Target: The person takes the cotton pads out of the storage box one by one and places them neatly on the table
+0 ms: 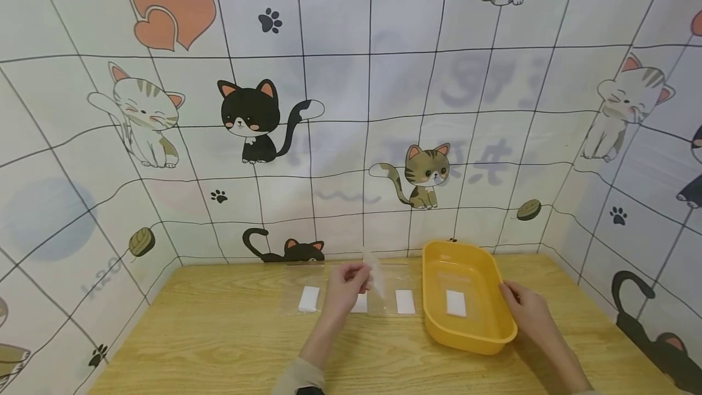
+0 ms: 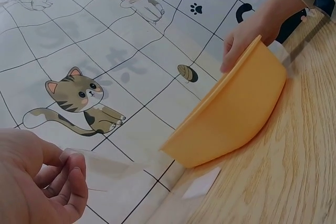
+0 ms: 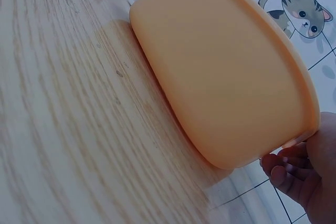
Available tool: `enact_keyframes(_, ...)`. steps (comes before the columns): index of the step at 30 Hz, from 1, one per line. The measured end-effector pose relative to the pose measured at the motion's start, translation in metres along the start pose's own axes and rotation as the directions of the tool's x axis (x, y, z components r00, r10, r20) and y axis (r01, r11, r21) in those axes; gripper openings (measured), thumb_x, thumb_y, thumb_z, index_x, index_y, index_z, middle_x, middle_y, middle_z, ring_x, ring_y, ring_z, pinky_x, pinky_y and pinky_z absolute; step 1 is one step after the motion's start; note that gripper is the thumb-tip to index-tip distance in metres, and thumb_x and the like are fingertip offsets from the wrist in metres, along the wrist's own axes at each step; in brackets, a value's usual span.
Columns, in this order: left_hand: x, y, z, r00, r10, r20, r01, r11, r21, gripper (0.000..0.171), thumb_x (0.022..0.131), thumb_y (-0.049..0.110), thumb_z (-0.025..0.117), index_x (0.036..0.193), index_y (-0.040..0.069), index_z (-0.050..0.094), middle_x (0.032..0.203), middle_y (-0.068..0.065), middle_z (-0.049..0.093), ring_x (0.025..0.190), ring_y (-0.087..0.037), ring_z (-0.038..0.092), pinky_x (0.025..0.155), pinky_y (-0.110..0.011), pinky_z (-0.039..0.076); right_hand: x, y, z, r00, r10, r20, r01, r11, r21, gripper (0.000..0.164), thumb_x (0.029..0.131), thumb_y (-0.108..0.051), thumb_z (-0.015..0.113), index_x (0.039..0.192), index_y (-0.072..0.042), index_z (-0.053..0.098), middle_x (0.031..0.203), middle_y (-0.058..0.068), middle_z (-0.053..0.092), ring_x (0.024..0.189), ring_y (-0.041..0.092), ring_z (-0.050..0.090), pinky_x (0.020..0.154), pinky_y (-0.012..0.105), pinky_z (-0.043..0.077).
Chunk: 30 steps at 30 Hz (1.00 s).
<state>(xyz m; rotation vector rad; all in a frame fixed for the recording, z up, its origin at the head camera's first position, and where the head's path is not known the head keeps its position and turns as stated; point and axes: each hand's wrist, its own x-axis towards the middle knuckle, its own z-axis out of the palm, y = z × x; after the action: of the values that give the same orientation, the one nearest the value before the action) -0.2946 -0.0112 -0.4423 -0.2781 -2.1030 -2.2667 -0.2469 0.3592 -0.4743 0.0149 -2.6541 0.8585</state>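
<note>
My left hand pinches a clear plastic bag between thumb and fingertips, raised over the table. In the left wrist view this bag is see-through and sticks out sideways from the fingertips. My right hand grips the right rim of a yellow plastic basin; in the right wrist view its fingers curl at the basin's edge. Inside the basin lies a clear bag with a white rectangle. On the table near my left hand are more white rectangles in clear bags.
Left of my left hand another clear bag with a white rectangle lies flat. The wooden table ends at a cat-printed backdrop, which also rises at both sides.
</note>
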Motion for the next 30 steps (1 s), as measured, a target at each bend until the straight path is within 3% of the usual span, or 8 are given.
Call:
enact_keyframes(9,-0.003,0.004,-0.013,1.0,0.001,0.001,-0.001,1.0,0.026,0.028,0.101,0.011,0.063,0.116,-0.012,0.063,0.087,-0.01,0.067,0.07,-0.01,0.062,0.067,-0.023,0.054,0.0,0.002,-0.001,1.0,0.023,0.017,-0.023,1.0,0.004,0.047,0.109,-0.021,0.045,0.125,0.021,0.055,0.118,0.038,0.062,0.109,0.052,0.06,0.087,0.058,0.053)
enact_keyframes(18,0.002,0.0,-0.04,1.0,0.009,-0.027,-0.007,0.998,0.061,0.026,0.101,0.008,0.061,0.114,-0.014,0.064,0.085,-0.008,0.067,0.07,-0.01,0.06,0.065,-0.022,0.054,0.0,0.002,0.0,1.0,0.017,0.01,-0.017,1.0,0.009,0.048,0.109,-0.023,0.043,0.127,0.019,0.056,0.118,0.037,0.063,0.11,0.051,0.061,0.087,0.058,0.052)
enact_keyframes(30,0.0,0.011,-0.07,0.996,0.04,-0.075,-0.035,0.997,0.064,0.025,0.101,0.008,0.062,0.115,-0.013,0.063,0.084,-0.007,0.066,0.07,-0.009,0.062,0.065,-0.02,0.054,0.001,0.002,0.0,1.0,0.015,0.014,-0.015,1.0,-0.001,0.047,0.109,-0.022,0.045,0.126,0.021,0.055,0.121,0.038,0.06,0.113,0.054,0.058,0.09,0.06,0.051)
